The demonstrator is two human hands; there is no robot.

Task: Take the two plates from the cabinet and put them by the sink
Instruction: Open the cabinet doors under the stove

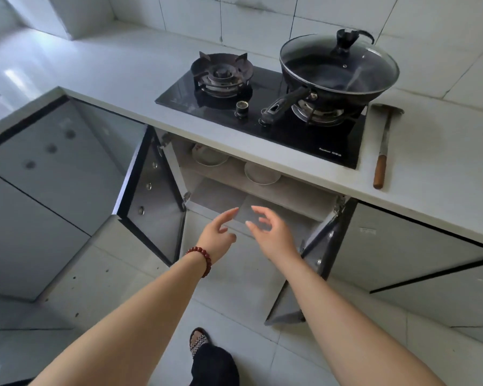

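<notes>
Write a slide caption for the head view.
Both empty hands, left and right, reach toward two plates in the open cabinet.

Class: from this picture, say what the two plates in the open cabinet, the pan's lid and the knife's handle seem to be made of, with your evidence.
Two round white plates: probably glazed ceramic, smooth and pale; melamine is possible. Domed see-through pan lid: glass with a metal rim, since the dark pan shows through. Brown knife handle: likely wood, warm matt colour.
</notes>
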